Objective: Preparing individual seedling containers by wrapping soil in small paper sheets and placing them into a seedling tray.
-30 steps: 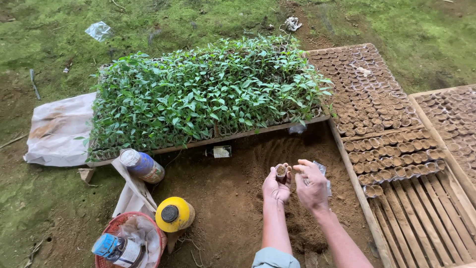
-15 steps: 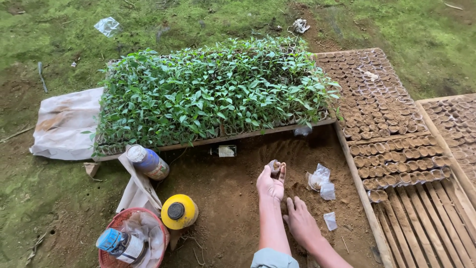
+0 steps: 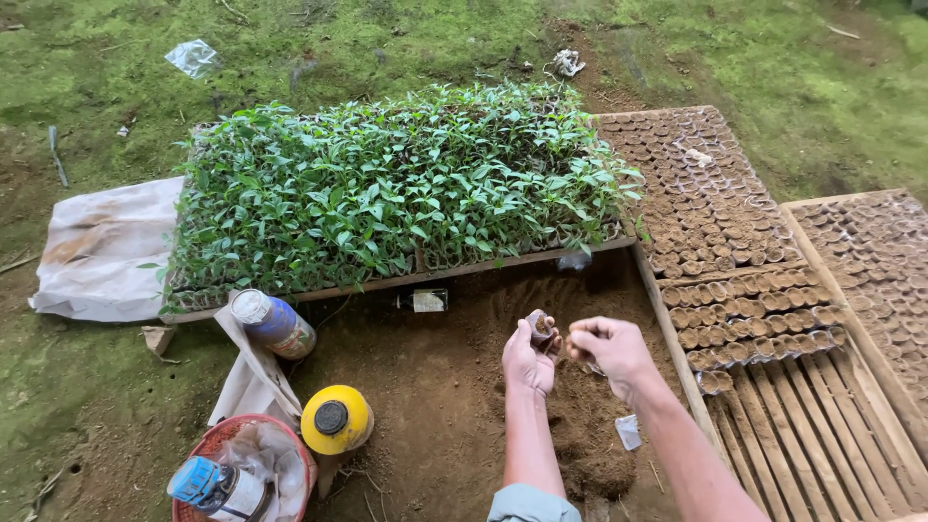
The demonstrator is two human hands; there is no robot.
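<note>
My left hand holds a small soil-filled seedling pot upright over a patch of loose brown soil. My right hand is raised beside it, fingers pinched shut close to the pot's rim; what they pinch is too small to tell. A small clear plastic bag lies on the soil below the right forearm. Behind the hands stands a wooden tray of green seedlings.
Wooden slatted trays with several rows of small filled pots lie at the right. At the lower left are a yellow-lidded jar, a tilted can, a red basket and a white sack. Mossy ground surrounds everything.
My right hand rose from the soil, where it rested half a second ago, back up beside the pot. My left hand kept holding the pot.
</note>
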